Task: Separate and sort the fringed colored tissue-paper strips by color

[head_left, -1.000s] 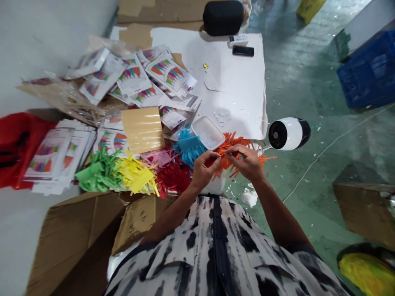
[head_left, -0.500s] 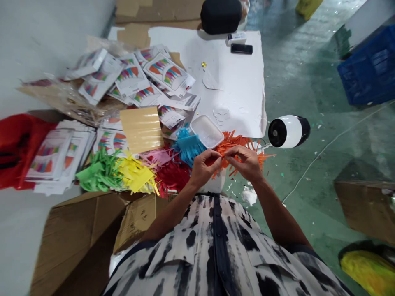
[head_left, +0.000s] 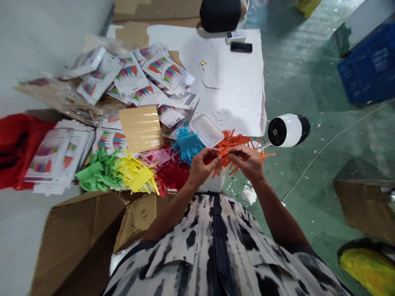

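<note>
Both hands meet over a heap of orange fringed paper tassels (head_left: 230, 141) at the table's near edge. My left hand (head_left: 203, 165) is closed in a pinch between thumb and forefinger. My right hand (head_left: 247, 162) pinches the same way just beside it, fingertips slightly apart from the left's. Orange paper shows between and under the fingertips; its exact shape is hard to make out. Left of the hands lie blue fringed paper (head_left: 189, 144), dark red fringe (head_left: 173, 172), pink fringe (head_left: 158, 156), yellow fringe (head_left: 135, 172) and green fringe (head_left: 100, 170).
A white plastic tub (head_left: 206, 130) sits just beyond my hands. Printed packets (head_left: 166, 72) pile up on the left, near a tan sheet (head_left: 141, 129). A black-and-white cylindrical device (head_left: 289, 130) is at the right. An open cardboard box (head_left: 77, 234) stands below left; a cable (head_left: 324, 144) crosses the floor.
The fingertips of my two hands have drawn slightly apart, the right one shifting a little rightward. Both remain pinched over the orange fringe. The surroundings look the same.
</note>
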The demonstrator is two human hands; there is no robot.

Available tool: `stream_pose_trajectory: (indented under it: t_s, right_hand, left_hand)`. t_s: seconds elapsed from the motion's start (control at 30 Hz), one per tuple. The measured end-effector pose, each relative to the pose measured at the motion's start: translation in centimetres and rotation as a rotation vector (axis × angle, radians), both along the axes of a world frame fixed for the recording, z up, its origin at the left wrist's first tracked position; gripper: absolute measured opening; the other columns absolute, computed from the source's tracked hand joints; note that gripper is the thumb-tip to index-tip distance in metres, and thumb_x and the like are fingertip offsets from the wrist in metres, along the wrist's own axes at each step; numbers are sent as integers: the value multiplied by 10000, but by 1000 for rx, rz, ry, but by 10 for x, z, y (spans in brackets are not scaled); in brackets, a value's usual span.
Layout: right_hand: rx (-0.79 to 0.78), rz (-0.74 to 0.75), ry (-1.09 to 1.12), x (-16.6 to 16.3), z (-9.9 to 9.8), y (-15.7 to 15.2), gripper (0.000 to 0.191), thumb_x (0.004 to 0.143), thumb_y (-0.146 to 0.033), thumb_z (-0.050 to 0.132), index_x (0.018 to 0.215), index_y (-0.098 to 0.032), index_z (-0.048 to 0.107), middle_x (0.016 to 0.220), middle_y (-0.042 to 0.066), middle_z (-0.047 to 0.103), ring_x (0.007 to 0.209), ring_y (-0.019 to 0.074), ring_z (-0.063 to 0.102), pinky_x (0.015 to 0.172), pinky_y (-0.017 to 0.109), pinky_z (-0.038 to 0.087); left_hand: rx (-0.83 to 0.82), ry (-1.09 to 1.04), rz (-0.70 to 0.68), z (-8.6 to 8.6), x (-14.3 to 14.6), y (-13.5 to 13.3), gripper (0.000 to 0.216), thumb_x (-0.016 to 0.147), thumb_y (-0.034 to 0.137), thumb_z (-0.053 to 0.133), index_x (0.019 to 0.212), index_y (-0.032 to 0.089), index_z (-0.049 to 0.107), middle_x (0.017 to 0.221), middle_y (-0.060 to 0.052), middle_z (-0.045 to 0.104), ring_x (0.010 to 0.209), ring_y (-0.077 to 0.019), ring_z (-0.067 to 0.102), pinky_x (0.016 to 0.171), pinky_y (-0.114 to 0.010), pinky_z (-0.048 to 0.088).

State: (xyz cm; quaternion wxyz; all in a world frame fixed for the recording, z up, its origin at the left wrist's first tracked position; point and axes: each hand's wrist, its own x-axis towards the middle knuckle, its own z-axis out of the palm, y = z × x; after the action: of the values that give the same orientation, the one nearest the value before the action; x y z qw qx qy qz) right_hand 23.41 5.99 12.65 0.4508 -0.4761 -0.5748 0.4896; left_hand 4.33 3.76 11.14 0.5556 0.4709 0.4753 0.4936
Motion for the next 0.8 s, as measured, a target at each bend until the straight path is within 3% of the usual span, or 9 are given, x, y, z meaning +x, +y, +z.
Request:
stream_pose_trajectory:
  t_s: [0.2,0.3,0.43,0.53,0.63,0.7,0.8]
  right_hand:
    - [-81,111,2,1,-1,-3,383,852,-498,828,1115,-242,720,1048,46,744,915,186,708,763,304,568]
    - [-104,45,-19,3,-4,-8,320,878,-523,791,985,-226,733,920,26,732,812,166,678,726,298,543]
    - [-105,-35,-117,4,-10,-21,339,878,-531,779,790,-212,708,729,0,677,655,140,587,631,286,478]
    - [-135,-46,-138,8,-15,-35,313,887,-503,766,786,-213,706,724,-4,665,657,140,585,643,286,472]
    - [-202,-191,-78,14,-25,-51,321,869,-512,773,773,-216,696,746,-1,657,697,149,594,688,292,490]
    - [-277,-237,24,16,-33,-61,318,851,-535,782,848,-223,723,814,8,689,753,164,626,726,299,516]
    - [-349,-140,101,21,-46,-71,328,866,-548,761,954,-232,770,900,16,727,835,181,666,781,312,538]
  left_hand:
    - [-6,35,31,1,5,-1,250,853,380,828,988,195,725,927,-24,742,839,-151,712,813,-277,592]
    - [-8,67,-4,3,6,-1,270,873,428,802,988,195,730,942,-29,745,847,-159,706,809,-279,579]
    - [21,238,-194,2,5,-5,315,976,497,657,990,194,738,920,-33,736,826,-164,668,766,-275,524]
    - [42,379,-336,-7,3,-17,375,1030,494,557,873,187,703,817,-17,677,773,-153,609,733,-270,459]
    - [-41,383,-424,-19,6,-31,424,1050,518,493,831,190,648,704,16,587,674,-133,541,660,-252,412]
    - [-109,336,-417,-27,13,-39,448,1052,547,469,828,191,624,656,35,535,612,-118,491,615,-242,386]
    - [-125,277,-369,-36,33,-42,453,1050,558,457,889,184,654,729,20,590,659,-121,523,649,-239,417]
